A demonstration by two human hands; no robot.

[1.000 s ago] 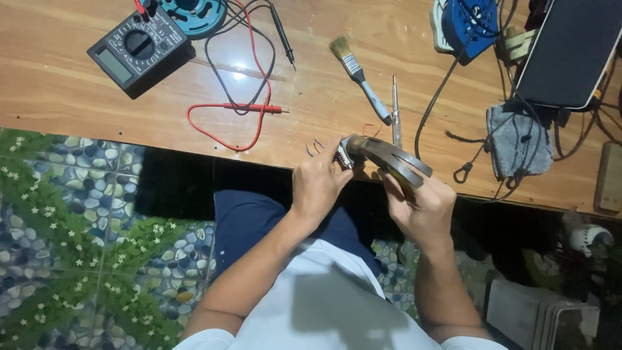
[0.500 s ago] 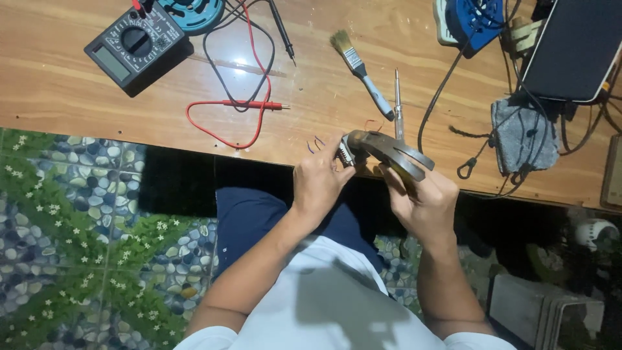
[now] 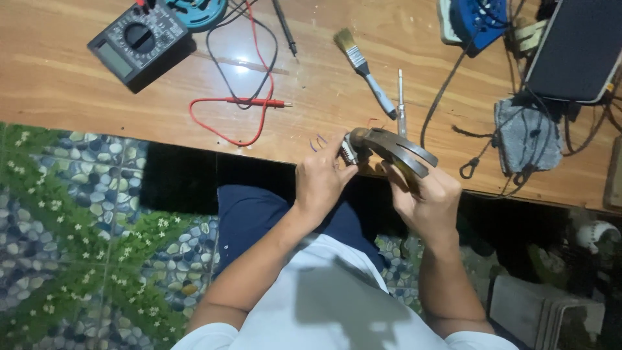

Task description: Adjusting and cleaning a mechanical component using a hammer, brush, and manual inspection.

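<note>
In the head view, the person sits at a wooden table (image 3: 65, 78) and holds both hands at its near edge, a little right of the centre of the frame. The right hand (image 3: 424, 198) is closed around a curved, flat metal part (image 3: 398, 152) of grey-brown colour, which looks like several bent strips lying together; its fingers wrap the lower end of it. The left hand (image 3: 321, 178) is at the other end of this part, and its fingertips pinch a small silver piece (image 3: 348, 150) fixed there, so these fingers are narrow and closed on it. The part is just above the table edge, near a thin screwdriver (image 3: 401, 100) that lies upright in the picture. Just beside that, to the left, lies a small paintbrush (image 3: 363, 68) with a grey handle. In the upper left of the frame there is a dark multimeter (image 3: 139, 42), and its red probe lead (image 3: 246, 102) curls over the wood near the black lead (image 3: 223, 68). At the right side there is a grey cloth pouch (image 3: 528, 136), and in the upper right a dark tablet (image 3: 580, 48) with cables about it. Below the table the floor shows a pebble and leaf pattern (image 3: 78, 220).
</note>
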